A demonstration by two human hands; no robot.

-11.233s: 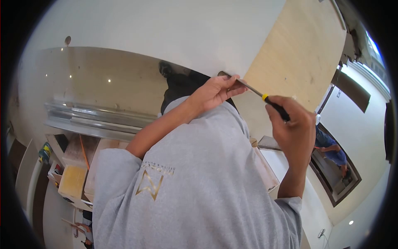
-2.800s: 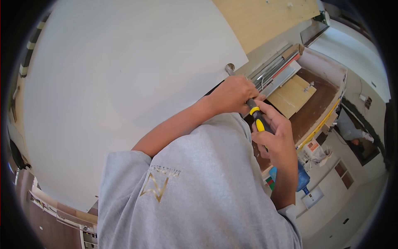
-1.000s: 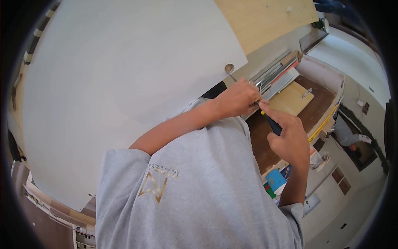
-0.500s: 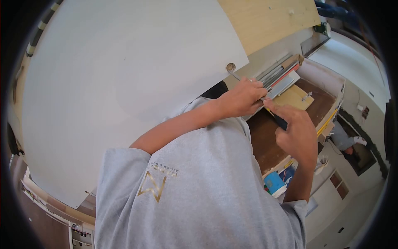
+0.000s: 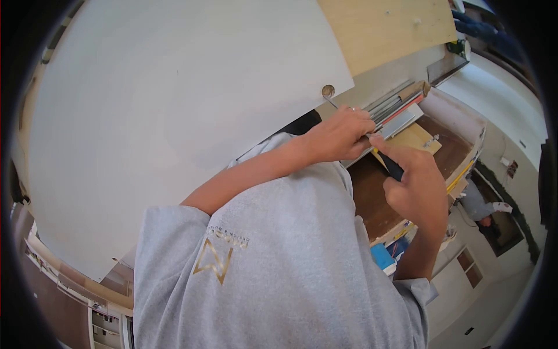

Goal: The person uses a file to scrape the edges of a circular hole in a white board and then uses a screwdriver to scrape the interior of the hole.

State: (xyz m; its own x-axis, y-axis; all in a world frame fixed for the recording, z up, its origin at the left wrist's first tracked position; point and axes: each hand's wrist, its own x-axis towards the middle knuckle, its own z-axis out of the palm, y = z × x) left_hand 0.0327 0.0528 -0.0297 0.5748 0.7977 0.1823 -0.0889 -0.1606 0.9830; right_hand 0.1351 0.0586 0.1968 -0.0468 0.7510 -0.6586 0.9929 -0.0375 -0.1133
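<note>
In the head view, my right hand is closed around the black handle of a screwdriver, which has a yellow band near the shaft. My left hand wraps the long metal shaft further up. Beyond my left fingers, the thin shaft reaches the rim of a round hole near the corner of a large white panel. My fingers hide the shaft's middle, and whether the tip touches inside the hole is too small to tell.
A wooden box at right holds metal profiles and a pale board with a hinge. A blue container is near my right forearm. A plywood board lies beyond the panel. Another person is at far right.
The view has shifted slightly, so the panel and box sit a little differently in the frame. Both hands keep the same grip on the screwdriver, with its shaft still at the hole.
</note>
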